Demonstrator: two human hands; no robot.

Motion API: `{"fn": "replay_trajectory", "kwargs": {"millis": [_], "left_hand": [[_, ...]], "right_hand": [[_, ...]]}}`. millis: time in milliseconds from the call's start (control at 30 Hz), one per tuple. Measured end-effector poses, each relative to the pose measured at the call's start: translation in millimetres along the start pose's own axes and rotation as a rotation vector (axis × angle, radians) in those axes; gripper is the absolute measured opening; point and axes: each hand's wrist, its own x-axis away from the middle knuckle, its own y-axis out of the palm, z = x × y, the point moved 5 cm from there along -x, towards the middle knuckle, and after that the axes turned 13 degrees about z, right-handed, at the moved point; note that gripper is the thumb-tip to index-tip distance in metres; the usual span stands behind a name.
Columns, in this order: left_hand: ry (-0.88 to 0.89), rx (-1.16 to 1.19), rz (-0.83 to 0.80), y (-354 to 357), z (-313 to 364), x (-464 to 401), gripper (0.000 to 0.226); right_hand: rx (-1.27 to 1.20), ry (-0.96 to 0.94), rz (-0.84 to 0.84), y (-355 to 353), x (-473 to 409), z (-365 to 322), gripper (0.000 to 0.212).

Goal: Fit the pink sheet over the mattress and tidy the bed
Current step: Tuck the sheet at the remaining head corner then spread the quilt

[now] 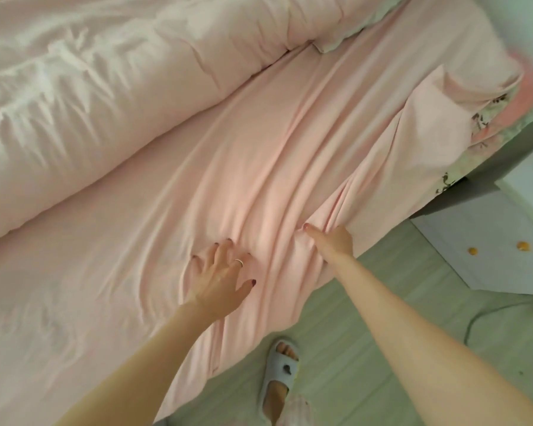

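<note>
The pink sheet (228, 167) lies over the mattress, with long wrinkles running toward the bed's near edge. My left hand (220, 275) rests flat on the sheet, fingers spread, a ring on one finger. To its right, my right hand (333, 241) pinches a bunched fold of the sheet at the bed's side edge, its fingers partly buried in the cloth. At the far right corner the sheet is lifted and a floral mattress edge (480, 130) shows beneath it.
A rolled pale pink duvet (90, 96) fills the left and back of the bed. A white bedside cabinet (486, 238) with orange knobs stands at the right. On the pale floor below, my foot (280, 376) is in a grey slipper.
</note>
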Motion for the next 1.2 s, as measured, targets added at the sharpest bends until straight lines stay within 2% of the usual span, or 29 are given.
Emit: {"fn": "replay_trajectory", "kwargs": {"millis": [67,167,233,333,400,500,567,633,700,800,867,1067,1133,1200], "left_hand": [[-0.001,0.039,0.050,-3.5,17.3,-7.3,0.055],[0.029,0.028,0.068,-6.7,48.8,-18.7,0.065],[0.003,0.011,-0.005,-1.5,69.1,-25.6,0.077],[-0.048,0.049,-0.049,3.1,97.3,-35.1,0.084],[-0.016,0.006,-0.021,3.8,115.0,-37.7,0.074],[0.053,-0.021,0.025,5.3,136.1,-41.2,0.035],[0.094,0.046,0.013,8.7,150.2,-41.4,0.032],[0.100,0.159,-0.043,10.5,161.8,-38.8,0.030],[0.061,0.315,-0.074,9.8,168.5,-36.5,0.025],[-0.021,0.508,-0.086,4.2,177.8,-39.5,0.020],[-0.124,0.574,-0.054,3.5,179.6,-46.5,0.023],[-0.194,0.781,-0.003,8.1,231.5,-47.7,0.029],[-0.198,0.773,-0.016,12.5,240.9,-49.0,0.038],[-0.153,0.654,-0.029,23.2,251.7,-56.7,0.045]], "right_hand": [[-0.171,0.163,-0.017,-2.1,-14.4,4.0,0.048],[-0.360,0.342,-0.141,-12.0,-25.8,11.6,0.006],[-0.534,0.461,-0.229,-14.4,-26.0,20.0,0.017],[-0.696,0.485,-0.265,-23.4,-27.8,20.5,0.034],[-0.702,0.408,-0.250,-33.5,-28.0,17.6,0.030],[-0.492,0.149,-0.244,-50.8,-22.9,8.3,0.043],[-0.389,0.051,-0.230,-61.5,-28.8,15.6,0.036],[-0.362,0.078,-0.170,-75.8,-37.5,31.1,0.031],[-0.371,0.167,-0.135,-85.4,-42.2,46.9,0.036],[-0.443,0.257,-0.117,-104.4,-37.9,61.8,0.016],[-0.520,0.288,-0.117,-112.9,-40.1,66.0,0.015],[-0.875,0.370,-0.291,-143.7,-64.6,57.6,0.027],[-0.870,0.359,-0.332,-149.7,-74.8,48.0,0.030],[-0.808,0.334,-0.316,-161.1,-93.1,46.6,0.036]]}}
